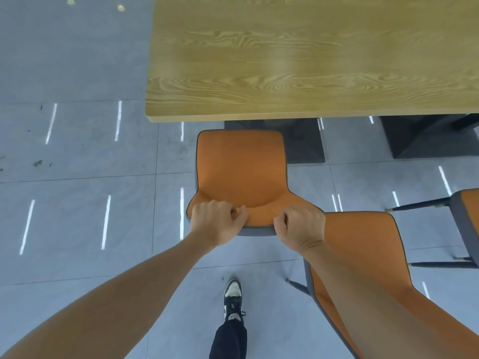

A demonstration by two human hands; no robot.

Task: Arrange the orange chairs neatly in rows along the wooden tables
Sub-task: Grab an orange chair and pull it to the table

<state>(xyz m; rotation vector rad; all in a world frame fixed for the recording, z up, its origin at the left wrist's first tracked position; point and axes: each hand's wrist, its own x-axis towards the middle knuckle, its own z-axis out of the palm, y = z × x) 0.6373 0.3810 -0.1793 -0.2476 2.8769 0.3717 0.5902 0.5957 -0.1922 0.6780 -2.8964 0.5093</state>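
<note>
Large grey floor tiles (pixel 77 216) with thin dark joints fill the view, glossy enough to mirror ceiling lights as short white streaks (pixel 106 221). Small dark specks (pixel 38 163) lie at the left, and two pale scraps (pixel 121 7) at the far left.

An orange padded chair with grey piping (pixel 241 174) stands upright, its seat front just short of the light wooden surface (pixel 311 55).

Bright, even overhead light is filling the scene; white strip reflections are streaking the glossy grey tiled floor (pixel 77 156); soft glare is washing the slightly blurred yellow wood-grain counter (pixel 298 60); edges are bowing from wide-angle distortion.
</note>
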